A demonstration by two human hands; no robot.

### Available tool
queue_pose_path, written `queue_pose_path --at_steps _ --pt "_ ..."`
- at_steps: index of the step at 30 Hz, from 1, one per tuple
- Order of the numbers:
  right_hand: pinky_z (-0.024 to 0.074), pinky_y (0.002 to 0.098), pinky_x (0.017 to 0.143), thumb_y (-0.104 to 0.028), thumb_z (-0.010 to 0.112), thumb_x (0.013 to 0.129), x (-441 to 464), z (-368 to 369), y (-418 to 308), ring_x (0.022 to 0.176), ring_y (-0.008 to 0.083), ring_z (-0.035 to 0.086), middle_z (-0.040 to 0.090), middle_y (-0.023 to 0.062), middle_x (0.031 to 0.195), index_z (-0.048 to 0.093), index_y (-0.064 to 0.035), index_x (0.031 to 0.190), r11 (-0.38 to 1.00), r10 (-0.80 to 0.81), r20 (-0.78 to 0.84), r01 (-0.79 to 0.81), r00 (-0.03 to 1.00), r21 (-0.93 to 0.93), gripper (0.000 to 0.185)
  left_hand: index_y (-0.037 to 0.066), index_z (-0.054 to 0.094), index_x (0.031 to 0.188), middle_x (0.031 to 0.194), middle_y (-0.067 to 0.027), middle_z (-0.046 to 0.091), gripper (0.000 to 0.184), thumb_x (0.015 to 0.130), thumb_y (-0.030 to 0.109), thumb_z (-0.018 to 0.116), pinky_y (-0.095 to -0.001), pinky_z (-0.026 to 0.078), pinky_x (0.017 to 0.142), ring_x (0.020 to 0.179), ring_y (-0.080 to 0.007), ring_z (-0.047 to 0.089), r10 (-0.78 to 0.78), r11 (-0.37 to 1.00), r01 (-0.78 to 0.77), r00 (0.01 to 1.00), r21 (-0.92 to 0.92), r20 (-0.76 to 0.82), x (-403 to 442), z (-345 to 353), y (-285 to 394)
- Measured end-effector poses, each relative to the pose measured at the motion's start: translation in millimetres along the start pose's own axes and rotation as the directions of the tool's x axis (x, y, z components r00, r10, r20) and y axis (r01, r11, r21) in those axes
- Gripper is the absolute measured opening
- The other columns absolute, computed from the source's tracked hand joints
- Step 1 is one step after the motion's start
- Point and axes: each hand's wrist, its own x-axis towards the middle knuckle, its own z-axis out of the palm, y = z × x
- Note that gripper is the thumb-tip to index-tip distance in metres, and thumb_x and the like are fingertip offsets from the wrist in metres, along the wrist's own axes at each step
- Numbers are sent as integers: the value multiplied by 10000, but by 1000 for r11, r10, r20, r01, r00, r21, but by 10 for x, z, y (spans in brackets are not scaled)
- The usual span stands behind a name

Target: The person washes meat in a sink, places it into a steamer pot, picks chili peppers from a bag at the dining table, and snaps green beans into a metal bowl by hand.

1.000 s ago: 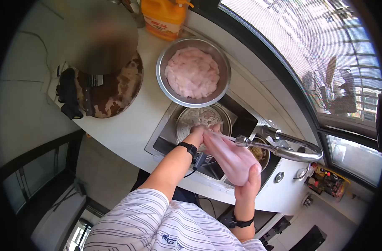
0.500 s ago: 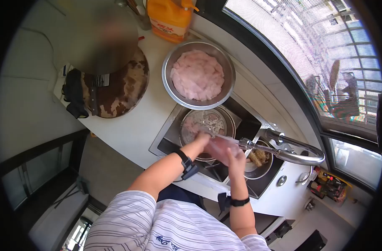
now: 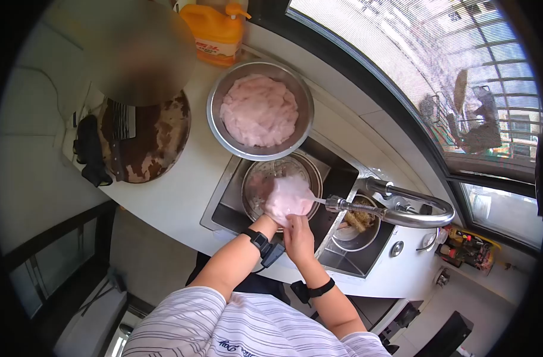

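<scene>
A pale pink, filmy thing that looks like a thin plastic bag (image 3: 288, 199) is held over a metal pan (image 3: 247, 189) in the sink, under the tap's stream. My left hand (image 3: 264, 225) reaches into or behind it; its fingers are hidden. My right hand (image 3: 297, 233) pinches the bag's near edge. Pinkish water or scraps show in the pan. Just beyond stands a steel bowl (image 3: 305, 119) heaped with pale pink raw meat (image 3: 259, 110).
The tap (image 3: 414, 217) arches in from the right. A pot (image 3: 347, 244) with brownish food sits in the right basin. On the left lie a round cutting board (image 3: 164, 143), a cleaver (image 3: 124, 122) and a black object (image 3: 88, 149). An orange pump jug (image 3: 215, 35) stands behind.
Both hands have shifted left with the bag, away from the tap head. The bag now bunches over my left hand, and my right hand has moved down to its near edge.
</scene>
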Motion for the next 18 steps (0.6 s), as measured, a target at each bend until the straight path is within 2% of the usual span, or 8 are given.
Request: queue_pose_path --at_steps 4,8,9,10,11,14,15,18 --pt "478 342 627 5 572 740 -38 -97 124 701 288 568 535 134 868 527 -49 996 965 155 170 -187 973 185 266 154 514 1118 1097 -33 539 342 851 349 425 -339 420 807 1000 -184 503 -57 985 38 992 169 109 -75 124 139" --pt "395 370 887 -129 530 812 293 -79 177 1065 314 499 535 187 1112 508 -33 1177 1000 5 -119 -8 993 -23 378 171 501 1153 1148 -30 522 384 842 386 433 -339 402 859 1064 -185 479 55 689 -247 955 681 290 -103 201 92" --pt "395 370 887 -129 530 812 390 -21 131 1065 314 499 535 187 1112 508 -33 1177 1000 10 -122 -12 992 -21 378 176 498 1162 1161 -30 518 396 840 396 435 -339 397 872 1080 -185 473 50 772 -227 953 594 299 -97 189 52" --pt "353 376 939 -210 480 848 492 47 86 1131 335 449 492 194 1192 492 -32 1206 984 -91 -130 69 987 -164 400 191 408 1285 1250 -28 474 494 880 474 389 -348 350 966 1145 -185 437 -74 974 117 973 -192 217 -221 250 8" --pt "312 381 991 -292 429 884 618 84 79 1198 356 398 450 202 1272 476 -32 1235 941 -194 -124 149 973 -305 439 199 364 1329 1337 -26 402 606 870 593 325 -369 243 1058 1223 -193 369 21 913 142 920 -383 391 -164 167 -89" --pt "318 415 982 -257 452 873 1044 360 639 1170 381 407 441 215 1262 460 -26 1238 996 -57 -145 67 988 67 433 193 377 1316 1351 -21 374 587 878 579 322 -370 217 1068 1235 -210 341 -82 978 122 971 -168 223 -270 455 -10" --pt "258 424 1035 -333 361 912 1121 336 650 1235 398 342 364 230 1340 433 -31 1272 961 142 52 -150 989 230 476 188 371 1319 1368 -21 347 606 872 593 317 -375 208 1070 1245 -221 321 -78 979 121 967 -166 244 -272 445 -29" --pt "223 448 1047 -337 338 921 817 544 516 1244 393 336 384 228 1328 421 -37 1285 996 -46 -54 41 997 -83 479 180 399 1283 1294 -32 429 533 906 542 294 -343 317 1002 1180 -193 398 105 949 4 938 -317 329 -130 114 -77"
